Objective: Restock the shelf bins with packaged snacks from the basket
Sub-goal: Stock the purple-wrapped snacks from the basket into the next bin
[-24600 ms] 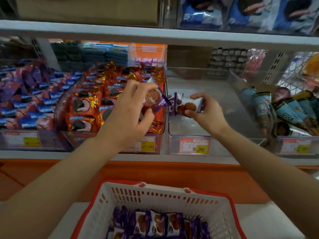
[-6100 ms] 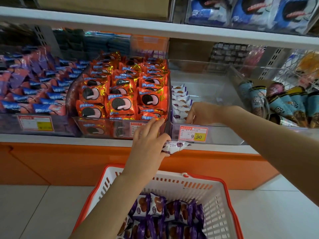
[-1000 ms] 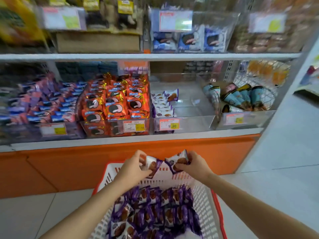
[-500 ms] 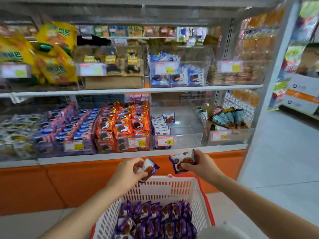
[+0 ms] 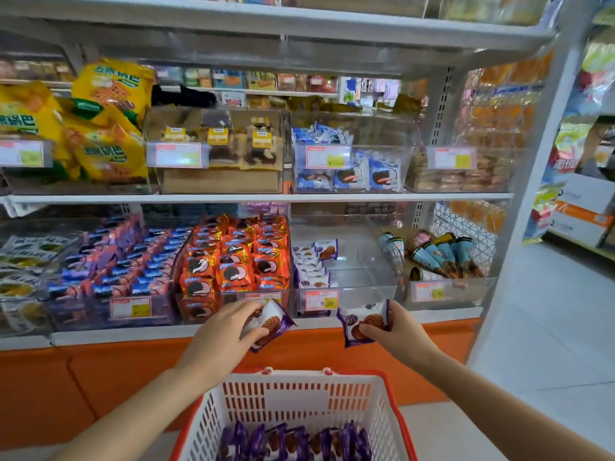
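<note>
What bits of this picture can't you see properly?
Head view only:
- basket: near end cut off by the bottom edge, so its snacks cannot be counted.
- upper price tags: too blurred to read.
- left hand: its packet is partly covered by fingers.
- top shelf: goods cut off by the top edge.

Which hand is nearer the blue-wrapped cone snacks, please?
Right. The right hand is below-left of the blue-wrapped cone snacks; the left hand is farther left, below the orange packets.

I've got a purple snack pack pinched in my left hand, another snack pack in my right hand, both held above the basket, just below the clear bin.
</note>
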